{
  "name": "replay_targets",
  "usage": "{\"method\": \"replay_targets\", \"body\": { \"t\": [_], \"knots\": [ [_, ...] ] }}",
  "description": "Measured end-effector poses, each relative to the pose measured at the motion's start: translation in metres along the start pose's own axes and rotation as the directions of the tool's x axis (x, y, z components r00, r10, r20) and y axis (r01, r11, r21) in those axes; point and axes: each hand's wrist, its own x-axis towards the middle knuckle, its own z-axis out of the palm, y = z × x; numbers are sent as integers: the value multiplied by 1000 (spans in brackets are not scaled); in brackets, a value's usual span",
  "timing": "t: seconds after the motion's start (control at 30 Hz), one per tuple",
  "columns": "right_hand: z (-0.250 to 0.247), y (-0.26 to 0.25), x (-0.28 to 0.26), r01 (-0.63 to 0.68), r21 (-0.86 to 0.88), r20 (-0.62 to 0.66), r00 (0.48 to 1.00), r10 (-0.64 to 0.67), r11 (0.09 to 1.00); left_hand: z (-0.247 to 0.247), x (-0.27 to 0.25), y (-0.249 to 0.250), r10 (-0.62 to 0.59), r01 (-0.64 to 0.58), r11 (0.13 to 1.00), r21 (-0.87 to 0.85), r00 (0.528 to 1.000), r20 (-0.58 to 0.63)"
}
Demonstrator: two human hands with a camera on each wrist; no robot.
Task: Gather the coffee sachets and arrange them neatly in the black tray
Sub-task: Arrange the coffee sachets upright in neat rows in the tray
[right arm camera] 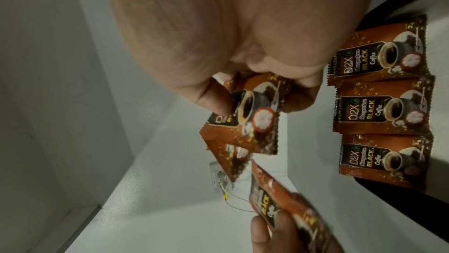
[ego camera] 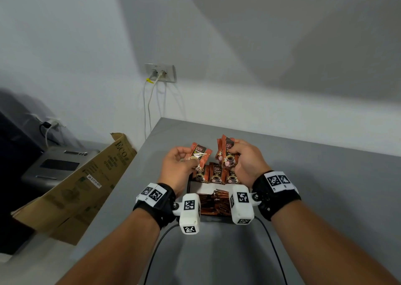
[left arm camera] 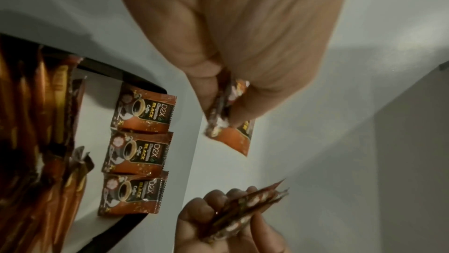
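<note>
Brown D2X black coffee sachets are what I handle. Above the far end of the black tray (ego camera: 188, 186), my left hand (ego camera: 191, 161) pinches one sachet (ego camera: 200, 154) by its lower end. Beside it my right hand (ego camera: 235, 152) grips a small fanned stack of sachets (ego camera: 225, 150). Three sachets (ego camera: 214, 174) lie side by side in the tray's far section; stick packets (ego camera: 214, 204) fill the near one. In the left wrist view the pinched sachet (left arm camera: 230, 128) hangs beyond the row of three (left arm camera: 138, 153). In the right wrist view the stack (right arm camera: 255, 115) sits left of that row (right arm camera: 383, 107).
The tray stands on a grey table (ego camera: 303, 176) against a white wall with a socket (ego camera: 160, 72) and hanging cables. An open cardboard box (ego camera: 82, 180) and a silver appliance (ego camera: 54, 165) sit off the table's left edge. Black cables trail from my wrists.
</note>
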Motion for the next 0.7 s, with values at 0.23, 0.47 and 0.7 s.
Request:
{"method": "replay_targets", "body": {
  "t": [0.23,0.47,0.7],
  "knots": [
    [13,11,-6,163,-290,176,978,-115,943,17,-7,11,-205,246,928,-280,964,169],
    [18,13,-6,514,-812,428,847,-316,277,21,-11,13,-259,317,935,-157,915,309],
    [15,-1,-11,581,-809,575,814,-88,92,21,-14,13,-339,423,884,-200,874,349]
  ]
}}
